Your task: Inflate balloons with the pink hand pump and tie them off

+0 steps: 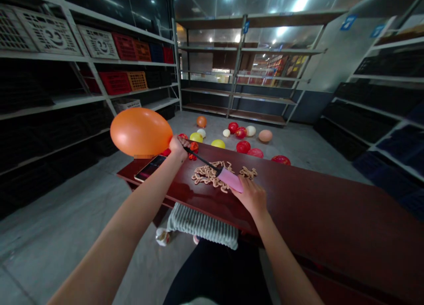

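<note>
A large inflated orange balloon (141,131) stretches out to the left from my left hand (179,148), whose fingers are closed round its neck. At that same spot the black end of a hand balloon pump (230,180) meets the neck; the exact joint is hidden by my fingers. The pump's pink part is gripped by my right hand (252,194), with its black rod slanting up to the left. Beneath the pump, tan twisted strands (208,174) lie heaped on the dark red table (314,199). Small crumpled red-orange pieces (193,151) lie close beside my left hand.
A phone (150,168) lies at the table's left end. Several balloons, among them a red one (243,146) and a peach one (265,136), rest on the floor beyond. Shelves with crates (97,42) line the left. A grey ribbed cloth (202,225) sits below the table's near edge.
</note>
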